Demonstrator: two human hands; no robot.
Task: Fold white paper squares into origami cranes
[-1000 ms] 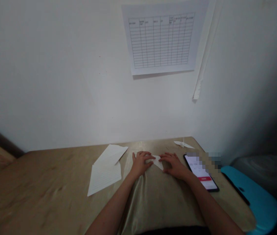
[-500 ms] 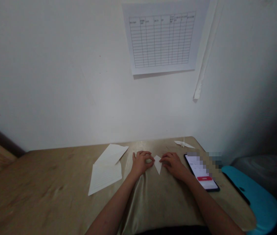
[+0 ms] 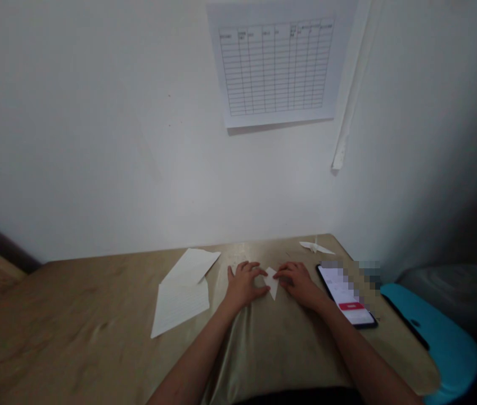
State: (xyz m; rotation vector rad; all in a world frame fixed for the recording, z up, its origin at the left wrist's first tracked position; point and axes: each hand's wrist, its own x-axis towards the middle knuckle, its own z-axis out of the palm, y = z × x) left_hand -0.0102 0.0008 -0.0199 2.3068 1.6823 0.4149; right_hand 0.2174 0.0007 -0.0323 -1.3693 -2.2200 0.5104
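Observation:
A small kite-shaped piece of folded white paper (image 3: 271, 284) lies on the table between my hands, its long point toward me. My left hand (image 3: 244, 285) holds it at the left edge, the index finger on the upper side and the thumb lower down; the other fingers are spread on the table. From the right, my right hand (image 3: 297, 282) grips the upper right edge with curled fingertips, the thumb partly hidden. Beyond my right hand, near the table's back corner, sits a small folded white paper shape (image 3: 315, 247) with pointed ends.
Two overlapping white paper sheets (image 3: 183, 306) lie left of my hands on the tan-covered table (image 3: 95, 349). A phone (image 3: 350, 306) with a lit screen lies to the right. Past the table's right edge is a turquoise object (image 3: 441, 337). A printed chart (image 3: 278, 73) hangs on the wall.
My left thumb has slid down along the paper's left edge, away from the index finger. The right hand and the folded paper stay nearly in place.

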